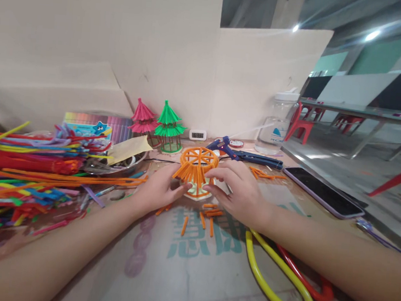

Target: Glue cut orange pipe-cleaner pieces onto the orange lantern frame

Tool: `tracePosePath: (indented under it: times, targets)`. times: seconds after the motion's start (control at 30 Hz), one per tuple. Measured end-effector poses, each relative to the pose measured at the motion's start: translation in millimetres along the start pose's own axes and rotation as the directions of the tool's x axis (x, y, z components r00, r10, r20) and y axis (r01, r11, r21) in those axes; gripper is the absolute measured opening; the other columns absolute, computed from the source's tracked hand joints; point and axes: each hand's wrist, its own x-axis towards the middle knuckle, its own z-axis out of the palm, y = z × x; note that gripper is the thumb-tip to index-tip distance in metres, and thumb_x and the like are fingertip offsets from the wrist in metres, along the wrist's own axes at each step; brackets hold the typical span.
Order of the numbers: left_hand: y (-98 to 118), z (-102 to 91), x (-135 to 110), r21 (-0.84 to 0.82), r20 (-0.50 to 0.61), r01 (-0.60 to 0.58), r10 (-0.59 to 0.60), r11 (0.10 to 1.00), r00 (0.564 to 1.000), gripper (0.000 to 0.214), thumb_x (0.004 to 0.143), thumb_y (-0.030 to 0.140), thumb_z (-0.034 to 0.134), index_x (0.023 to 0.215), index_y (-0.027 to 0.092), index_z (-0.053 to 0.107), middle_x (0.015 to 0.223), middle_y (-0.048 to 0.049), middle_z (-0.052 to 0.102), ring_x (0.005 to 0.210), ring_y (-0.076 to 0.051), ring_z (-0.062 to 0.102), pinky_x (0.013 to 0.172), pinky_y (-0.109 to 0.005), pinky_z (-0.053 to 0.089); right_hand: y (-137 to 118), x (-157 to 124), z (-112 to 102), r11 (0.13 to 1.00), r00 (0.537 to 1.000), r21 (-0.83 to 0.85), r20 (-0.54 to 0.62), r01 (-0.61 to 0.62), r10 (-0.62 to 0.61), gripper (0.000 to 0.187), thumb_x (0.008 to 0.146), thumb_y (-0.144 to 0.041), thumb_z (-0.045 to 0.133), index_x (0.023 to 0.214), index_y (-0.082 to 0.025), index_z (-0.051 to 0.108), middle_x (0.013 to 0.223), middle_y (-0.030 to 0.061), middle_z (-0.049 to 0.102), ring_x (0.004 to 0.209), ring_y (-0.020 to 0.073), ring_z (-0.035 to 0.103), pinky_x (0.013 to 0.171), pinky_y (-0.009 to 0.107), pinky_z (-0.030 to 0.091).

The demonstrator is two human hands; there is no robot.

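An orange pipe-cleaner pavilion (200, 157) stands in the middle of the table, with a spoked ring on top and short strips fanning down its front. My left hand (162, 189) grips its left side, thumb near the pale base (198, 196) and fingers partly hidden behind. From the right, my right hand (237, 186) curls around the pavilion. Its index fingertip touches the strips, and the thumb sits lower by the base. Several short orange pipe-cleaner pieces (212, 212) lie just in front.
Bundles of coloured pipe cleaners (26, 177) cover the left side. Pink (143, 117) and green (169, 124) pavilions stand behind, near a glue gun (224, 146), small clock (197, 135) and water bottle (276, 122). A phone (323, 191) and yellow handle-like loop (280, 284) lie right.
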Motion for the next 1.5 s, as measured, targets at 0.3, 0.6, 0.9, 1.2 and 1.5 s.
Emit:
tracePosePath:
  times: [0.3, 0.6, 0.9, 1.2, 1.5]
  targets:
    - [1.6, -1.0, 0.7, 0.021, 0.013, -0.013, 0.012, 1.000, 1.000, 0.045, 0.090, 0.050, 0.049, 0.120, 0.017, 0.056, 0.117, -0.0118, 0.066, 0.109, -0.029, 0.061, 0.096, -0.040, 0.047, -1.1, -0.5, -0.2, 1.000, 0.999, -0.024, 0.032, -0.012, 0.013, 0.005, 0.091, -0.025, 0.061, 0.094, -0.020, 0.062, 0.090, 0.0069, 0.065, 0.086, 0.0203, 0.059, 0.075, 0.035, 0.046]
    - [0.2, -0.1, -0.5, 0.014, 0.002, -0.031, 0.031, 0.999, 1.000, 0.043, 0.090, 0.048, 0.050, 0.120, 0.018, 0.056, 0.116, -0.0105, 0.066, 0.107, -0.028, 0.062, 0.094, -0.039, 0.047, -1.9, 1.6, -0.5, 1.000, 0.999, -0.012, 0.035, -0.011, 0.011, 0.005, 0.092, -0.025, 0.061, 0.092, -0.020, 0.062, 0.088, 0.0065, 0.065, 0.085, 0.0204, 0.059, 0.074, 0.034, 0.044]
    - [-12.6, 6.1, 1.7, -0.168, 0.037, 0.129, -0.125, 0.977, 0.991, 0.037, 0.088, 0.050, 0.052, 0.107, 0.019, 0.060, 0.096, -0.0054, 0.070, 0.086, -0.022, 0.067, 0.077, -0.032, 0.053, 1.0, -1.0, -1.0, 0.967, 0.976, 0.136, 0.061, -0.214, 0.208, 0.017, 0.092, -0.023, 0.055, 0.075, -0.019, 0.052, 0.073, 0.0015, 0.056, 0.073, 0.0166, 0.053, 0.069, 0.031, 0.041]
    - [-5.0, 0.7, 3.2, -0.097, 0.018, 0.143, -0.142, 0.985, 0.990, 0.045, 0.087, 0.054, 0.054, 0.113, 0.018, 0.058, 0.107, -0.0080, 0.068, 0.097, -0.025, 0.065, 0.085, -0.036, 0.051, 8.8, -3.5, 2.2, 0.927, 0.939, 0.156, 0.034, -0.342, 0.341, 0.021, 0.091, -0.018, 0.052, 0.111, -0.020, 0.059, 0.078, 0.0006, 0.054, 0.072, 0.0160, 0.052, 0.068, 0.029, 0.043]
    - [-7.2, 3.0, 0.4, -0.018, -0.029, 0.092, -0.092, 0.996, 0.995, 0.050, 0.088, 0.055, 0.053, 0.123, 0.019, 0.055, 0.120, -0.0113, 0.065, 0.111, -0.029, 0.061, 0.097, -0.042, 0.046, 1.2, -6.5, 4.1, 0.996, 0.982, 0.034, 0.177, -0.079, 0.072, 0.042, 0.090, -0.015, 0.053, 0.132, -0.022, 0.054, 0.089, 0.0052, 0.054, 0.081, 0.0200, 0.051, 0.072, 0.035, 0.044]
